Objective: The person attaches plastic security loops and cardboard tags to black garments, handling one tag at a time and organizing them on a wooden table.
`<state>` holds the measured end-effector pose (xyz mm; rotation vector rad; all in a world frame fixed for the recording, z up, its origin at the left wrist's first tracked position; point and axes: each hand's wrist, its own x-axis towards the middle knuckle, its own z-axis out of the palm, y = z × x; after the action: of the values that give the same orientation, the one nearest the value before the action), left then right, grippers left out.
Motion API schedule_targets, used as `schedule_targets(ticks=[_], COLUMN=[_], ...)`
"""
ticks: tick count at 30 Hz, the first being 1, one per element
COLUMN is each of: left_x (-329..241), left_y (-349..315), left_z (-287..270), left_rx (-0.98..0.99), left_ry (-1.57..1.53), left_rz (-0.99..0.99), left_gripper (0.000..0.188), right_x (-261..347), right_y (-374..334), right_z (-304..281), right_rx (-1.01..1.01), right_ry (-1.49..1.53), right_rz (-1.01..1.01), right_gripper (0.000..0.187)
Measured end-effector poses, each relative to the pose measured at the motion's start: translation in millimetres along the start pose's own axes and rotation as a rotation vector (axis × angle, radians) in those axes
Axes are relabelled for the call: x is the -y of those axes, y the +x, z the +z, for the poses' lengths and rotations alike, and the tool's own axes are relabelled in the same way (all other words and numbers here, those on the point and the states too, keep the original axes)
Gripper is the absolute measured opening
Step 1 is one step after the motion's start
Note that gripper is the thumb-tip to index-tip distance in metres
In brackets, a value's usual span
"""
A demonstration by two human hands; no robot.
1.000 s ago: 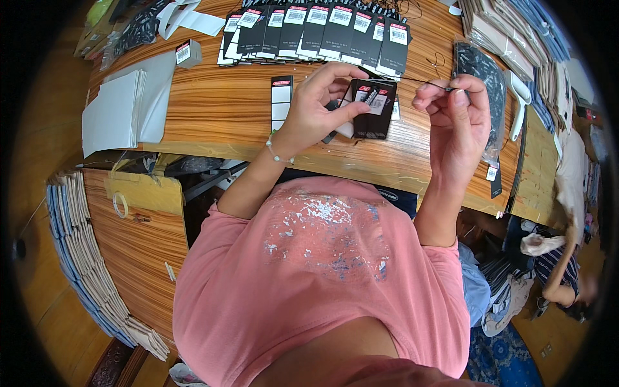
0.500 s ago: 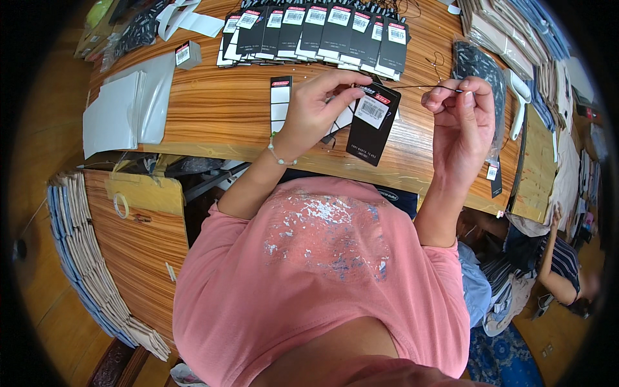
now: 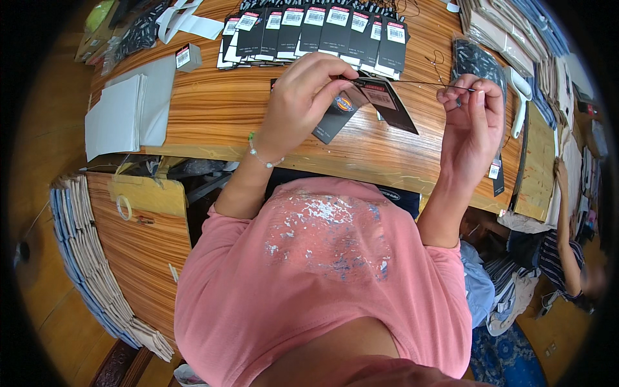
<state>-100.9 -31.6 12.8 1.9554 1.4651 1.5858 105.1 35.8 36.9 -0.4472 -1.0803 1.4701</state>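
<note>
At its top edge, my left hand pinches a black hang tag bearing a white label sticker. The tag hangs tilted above the wooden table. A thin black string runs taut from the tag to my right hand, whose thumb and fingers pinch its far end. Below my left fingers is a second black tag with a round coloured logo; whether it lies on the table or hangs, I cannot tell. Beyond my hands, several black tags with white stickers lie overlapping in a row.
A plastic bag of black strings and a white handheld tool lie at the right. White sheets and a small box are at left. Folded garments are stacked far right. Another person is at lower right.
My right hand has shifted slightly right and my left hand slightly left and up, with the string still stretched between. The held tag has swung and tilted; the logo tag now shows its dark face.
</note>
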Motion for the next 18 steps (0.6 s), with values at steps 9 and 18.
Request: schedule_targets(ticks=[9, 18], left_x=[-8, 2], left_y=[5, 0], left_z=[-7, -6], left_rx=[-0.011, 0.106], left_ry=[-0.023, -0.440], left_rz=[-0.086, -0.394], left_gripper=[0.009, 0.014], right_x=[-6, -19], right_y=[-3, -5], right_z=[9, 20], right_rx=[0.081, 0.165], right_ry=[-0.128, -0.048], right_rz=[0.038, 0.130], right_gripper=[0.009, 0.008])
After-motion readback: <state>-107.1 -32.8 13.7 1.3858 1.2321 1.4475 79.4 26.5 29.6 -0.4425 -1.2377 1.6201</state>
